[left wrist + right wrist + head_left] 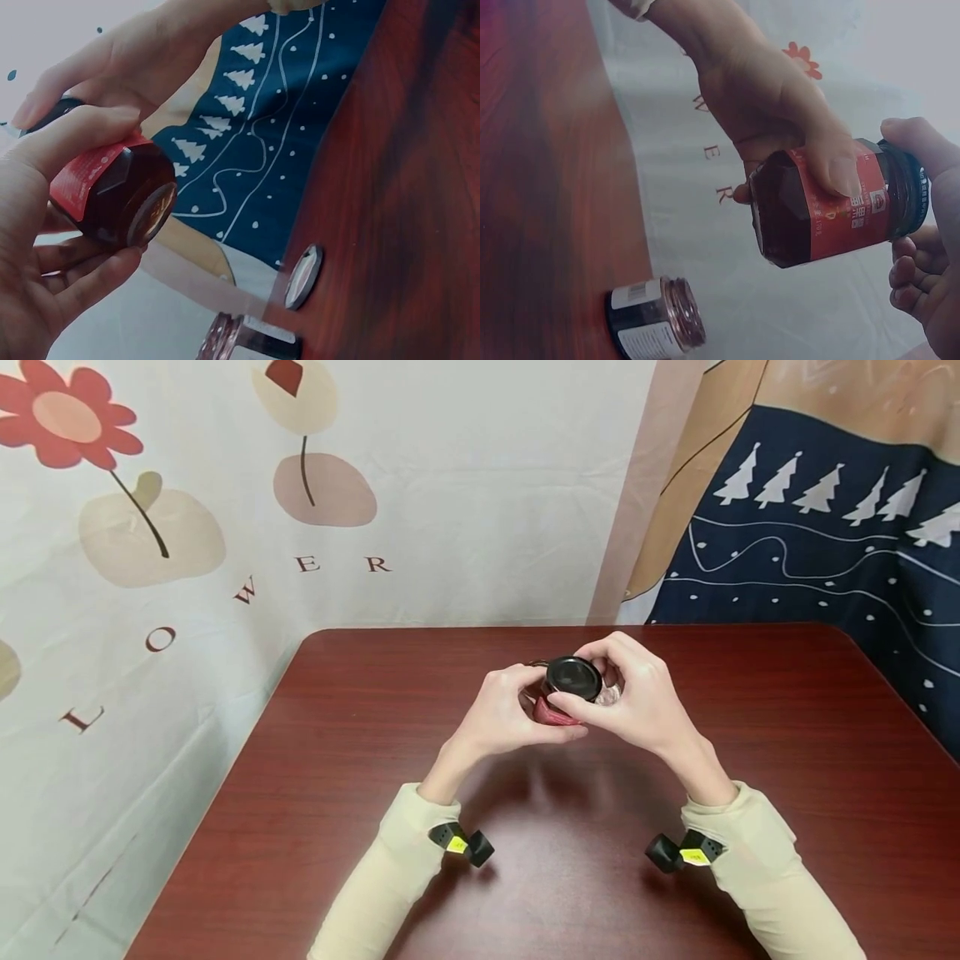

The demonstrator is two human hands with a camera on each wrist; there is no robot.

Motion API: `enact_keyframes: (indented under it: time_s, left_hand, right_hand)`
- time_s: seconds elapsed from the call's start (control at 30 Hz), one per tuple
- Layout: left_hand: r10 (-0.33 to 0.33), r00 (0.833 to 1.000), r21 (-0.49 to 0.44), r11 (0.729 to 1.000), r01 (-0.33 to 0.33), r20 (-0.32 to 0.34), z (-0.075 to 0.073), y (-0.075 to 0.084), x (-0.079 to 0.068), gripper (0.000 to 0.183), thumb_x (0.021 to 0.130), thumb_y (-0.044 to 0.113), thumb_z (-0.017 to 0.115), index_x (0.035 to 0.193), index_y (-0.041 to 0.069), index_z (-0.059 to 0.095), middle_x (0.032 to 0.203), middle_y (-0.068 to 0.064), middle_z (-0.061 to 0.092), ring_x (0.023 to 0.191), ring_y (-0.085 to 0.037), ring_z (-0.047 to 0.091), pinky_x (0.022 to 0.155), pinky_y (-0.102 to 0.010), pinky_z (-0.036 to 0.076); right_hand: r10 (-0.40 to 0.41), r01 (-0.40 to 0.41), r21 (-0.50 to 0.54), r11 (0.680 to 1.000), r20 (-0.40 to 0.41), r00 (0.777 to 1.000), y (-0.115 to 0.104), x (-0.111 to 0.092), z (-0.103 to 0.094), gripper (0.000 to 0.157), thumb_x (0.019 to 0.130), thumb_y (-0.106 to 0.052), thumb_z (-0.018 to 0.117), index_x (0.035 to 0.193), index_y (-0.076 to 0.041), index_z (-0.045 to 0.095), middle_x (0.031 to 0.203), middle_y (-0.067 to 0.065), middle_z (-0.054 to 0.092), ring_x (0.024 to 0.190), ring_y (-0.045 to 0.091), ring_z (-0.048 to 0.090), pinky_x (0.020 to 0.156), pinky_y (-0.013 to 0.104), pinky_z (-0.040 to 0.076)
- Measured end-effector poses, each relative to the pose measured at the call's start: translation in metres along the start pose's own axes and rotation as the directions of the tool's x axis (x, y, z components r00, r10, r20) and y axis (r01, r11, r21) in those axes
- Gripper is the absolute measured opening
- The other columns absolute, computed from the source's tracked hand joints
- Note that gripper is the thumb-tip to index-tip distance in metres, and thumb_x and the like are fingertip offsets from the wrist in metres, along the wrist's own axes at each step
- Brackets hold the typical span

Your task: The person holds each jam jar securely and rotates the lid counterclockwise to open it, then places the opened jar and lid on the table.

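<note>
In the head view my left hand (pixel 498 710) grips a dark glass jar with a red label (pixel 551 714), raised above the table. My right hand (pixel 637 693) pinches the black lid (pixel 574 677) at its top, thumb on the near side and fingers on the far side. In the right wrist view the jar (pixel 787 214) lies tilted on its side in the air, with the lid (pixel 911 191) at its mouth. The left wrist view shows the jar's base (pixel 154 214) and my left fingers curled round its body.
A second, lidless jar with a white label (pixel 641 319) stands on the red-brown table (pixel 360 760). In the left wrist view a loose round lid (pixel 304 276) lies near that jar (pixel 255 341). Printed curtains (pixel 487 527) hang behind and left of the table.
</note>
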State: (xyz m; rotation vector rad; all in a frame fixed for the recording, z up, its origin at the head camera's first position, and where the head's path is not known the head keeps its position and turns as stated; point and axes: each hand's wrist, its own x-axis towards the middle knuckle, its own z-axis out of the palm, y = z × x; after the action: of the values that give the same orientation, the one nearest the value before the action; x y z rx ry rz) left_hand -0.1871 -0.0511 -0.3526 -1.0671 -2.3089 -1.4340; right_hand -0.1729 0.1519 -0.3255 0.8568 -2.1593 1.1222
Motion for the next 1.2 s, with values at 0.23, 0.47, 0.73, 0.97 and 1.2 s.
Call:
enact_keyframes:
  time_s: [0.23, 0.47, 0.73, 0.97, 1.2]
  left_hand:
    - [0.047, 0.997, 0.136, 0.99, -0.039, -0.059, 0.004, 0.003, 0.0, 0.036, 0.067, 0.034, 0.091, 0.09, 0.016, 0.07, 0.076, 0.011, 0.062, 0.068, -0.004, 0.054, 0.059, -0.033, 0.052]
    - [0.042, 0.996, 0.221, 0.975, -0.025, -0.073, 0.003, 0.005, 0.0, 0.037, 0.066, 0.036, 0.091, 0.09, 0.016, 0.07, 0.075, 0.01, 0.061, 0.07, -0.006, 0.052, 0.061, -0.029, 0.049]
    - [-0.003, 0.997, 0.35, 0.936, 0.031, -0.08, 0.003, 0.009, -0.001, 0.039, 0.064, 0.035, 0.09, 0.091, 0.015, 0.069, 0.077, 0.008, 0.061, 0.076, -0.01, 0.052, 0.064, -0.026, 0.044]
    - [-0.026, 0.998, 0.375, 0.926, 0.049, -0.065, 0.004, 0.011, -0.002, 0.042, 0.063, 0.036, 0.09, 0.095, 0.016, 0.071, 0.081, 0.008, 0.061, 0.079, -0.01, 0.052, 0.064, -0.026, 0.045]
    - [0.013, 0.999, 0.333, 0.943, 0.0, -0.037, 0.003, 0.009, -0.002, 0.044, 0.062, 0.034, 0.09, 0.097, 0.014, 0.073, 0.085, 0.007, 0.064, 0.079, -0.009, 0.053, 0.066, -0.023, 0.046]
  right_hand:
    - [0.009, -0.009, -0.006, 1.0, 0.035, 0.999, 0.002, 0.0, -0.005, 0.038, 0.073, -0.022, 0.089, 0.102, -0.006, 0.068, 0.088, -0.003, 0.06, 0.074, 0.012, 0.048, 0.062, 0.021, 0.039]
    - [0.019, -0.018, -0.021, 1.0, 0.059, 0.998, 0.003, 0.0, -0.006, 0.039, 0.075, -0.024, 0.087, 0.106, -0.009, 0.069, 0.087, -0.004, 0.057, 0.077, 0.013, 0.049, 0.065, 0.021, 0.038]
    - [0.112, -0.109, -0.037, 0.993, 0.103, 0.988, 0.001, -0.001, -0.004, 0.042, 0.079, -0.026, 0.086, 0.114, -0.014, 0.067, 0.087, -0.006, 0.062, 0.072, 0.012, 0.052, 0.061, 0.024, 0.042]
    - [0.125, -0.12, -0.054, 0.991, 0.117, 0.985, 0.004, -0.001, -0.005, 0.036, 0.079, -0.026, 0.085, 0.108, -0.013, 0.067, 0.077, -0.005, 0.055, 0.068, 0.012, 0.05, 0.057, 0.022, 0.039]
    - [0.095, -0.088, -0.054, 0.995, 0.142, 0.985, 0.005, -0.002, -0.006, 0.038, 0.077, -0.028, 0.086, 0.103, -0.011, 0.065, 0.075, -0.005, 0.054, 0.067, 0.01, 0.048, 0.057, 0.021, 0.04]
